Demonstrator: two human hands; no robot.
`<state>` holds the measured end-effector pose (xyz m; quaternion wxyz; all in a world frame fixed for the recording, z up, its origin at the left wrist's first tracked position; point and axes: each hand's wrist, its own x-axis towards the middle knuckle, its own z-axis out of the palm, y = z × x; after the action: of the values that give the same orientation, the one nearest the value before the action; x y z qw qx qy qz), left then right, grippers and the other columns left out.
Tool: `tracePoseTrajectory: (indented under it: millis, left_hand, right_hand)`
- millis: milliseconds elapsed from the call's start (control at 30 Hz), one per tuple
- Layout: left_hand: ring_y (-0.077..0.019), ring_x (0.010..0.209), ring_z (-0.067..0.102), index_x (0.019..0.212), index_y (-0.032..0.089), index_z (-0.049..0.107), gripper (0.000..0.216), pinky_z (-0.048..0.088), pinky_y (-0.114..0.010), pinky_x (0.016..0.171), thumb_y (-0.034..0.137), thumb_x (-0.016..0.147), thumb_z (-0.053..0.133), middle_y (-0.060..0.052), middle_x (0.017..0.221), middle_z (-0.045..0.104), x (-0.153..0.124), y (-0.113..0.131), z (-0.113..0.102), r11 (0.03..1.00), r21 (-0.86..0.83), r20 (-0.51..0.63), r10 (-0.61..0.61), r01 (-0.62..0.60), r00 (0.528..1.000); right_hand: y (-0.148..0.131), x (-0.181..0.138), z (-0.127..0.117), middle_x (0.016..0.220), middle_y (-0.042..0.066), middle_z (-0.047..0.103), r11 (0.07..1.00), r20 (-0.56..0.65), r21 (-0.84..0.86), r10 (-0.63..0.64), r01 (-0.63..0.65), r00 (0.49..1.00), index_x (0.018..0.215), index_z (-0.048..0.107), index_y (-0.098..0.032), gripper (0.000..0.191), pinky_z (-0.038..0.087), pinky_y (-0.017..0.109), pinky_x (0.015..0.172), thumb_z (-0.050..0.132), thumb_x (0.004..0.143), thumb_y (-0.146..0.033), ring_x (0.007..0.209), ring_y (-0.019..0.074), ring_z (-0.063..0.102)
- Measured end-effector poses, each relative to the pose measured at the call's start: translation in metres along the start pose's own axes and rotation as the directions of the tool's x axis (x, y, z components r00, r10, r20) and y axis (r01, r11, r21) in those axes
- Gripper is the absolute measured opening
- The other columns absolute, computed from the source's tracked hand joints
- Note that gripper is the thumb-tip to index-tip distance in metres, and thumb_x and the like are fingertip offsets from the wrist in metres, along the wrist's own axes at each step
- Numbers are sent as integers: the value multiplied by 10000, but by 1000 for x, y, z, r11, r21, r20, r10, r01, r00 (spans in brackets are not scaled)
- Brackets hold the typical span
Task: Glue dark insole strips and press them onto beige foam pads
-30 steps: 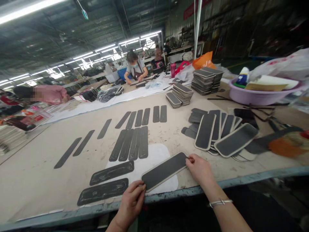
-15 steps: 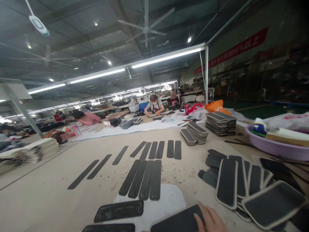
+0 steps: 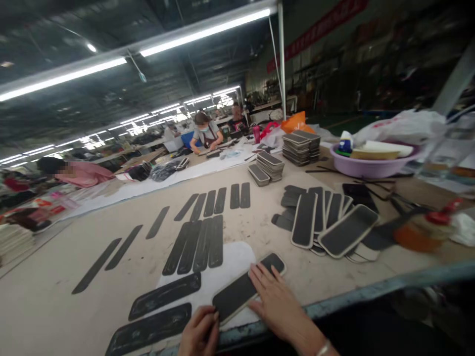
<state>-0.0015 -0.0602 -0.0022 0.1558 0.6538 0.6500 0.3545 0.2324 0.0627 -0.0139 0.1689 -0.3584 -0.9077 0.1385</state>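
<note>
A long black pad with a cream rim point(image 3: 237, 294) lies slanted on a white sheet point(image 3: 230, 262) near the table's front edge. My right hand point(image 3: 272, 299) lies flat on its upper half, fingers stretched out. My left hand point(image 3: 200, 331) pinches the pad's lower left end at the table edge. Two glossy black oblong pieces point(image 3: 165, 295) lie just left of the pad.
Rows of thin black strips point(image 3: 196, 244) cover the middle of the table. A fanned heap of rimmed pads point(image 3: 326, 222) lies to the right, stacks point(image 3: 269, 165) behind. A purple basin point(image 3: 365, 165) stands far right. Other people work at the far end.
The camera swung up and came back down. My right hand went from gripping the pad's far end to lying flat on top of it. The left hand stays at the near end.
</note>
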Motion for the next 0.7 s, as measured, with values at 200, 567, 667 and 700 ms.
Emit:
tracePoseTrajectory:
  millis: [200, 567, 667, 700]
  left_hand:
    - [-152, 823, 638, 882, 197, 662, 137, 522, -206, 748, 226, 846, 534, -76, 924, 617, 4, -5, -4, 973, 166, 15, 163, -163, 986]
    - [-162, 603, 565, 965, 172, 587, 331, 471, -289, 627, 421, 747, 600, -17, 769, 577, 32, 5, -6, 890, 287, 1, -370, 354, 929]
    - [-199, 781, 586, 1089, 148, 549, 404, 464, -325, 732, 373, 754, 567, -87, 998, 544, 43, 12, -6, 866, 400, 65, -353, 300, 933]
    - [-204, 818, 583, 1096, 147, 542, 399, 458, -325, 739, 366, 763, 549, -102, 1054, 519, 46, 15, -7, 860, 426, 95, -353, 283, 931]
  right_hand:
    - [28, -1, -14, 1480, 72, 233, 956, 32, -35, 291, -290, 956, 1422, 307, -147, 671, 100, 475, 1121, 335, 901, -569, 1374, 247, 160]
    - [25, 3, -33, 1228, 141, 531, 861, -155, 74, 509, -503, 847, 1379, 379, -109, 557, 338, 387, 961, 466, 868, -313, 1121, 269, 445]
    - [23, 3, -36, 1181, 136, 546, 844, -123, 100, 535, -526, 836, 1372, 393, -132, 565, 333, 384, 950, 503, 838, -282, 1091, 273, 449]
    - [24, 3, -37, 1172, 134, 548, 841, -116, 108, 540, -530, 833, 1372, 393, -137, 570, 331, 381, 950, 509, 832, -277, 1086, 270, 452]
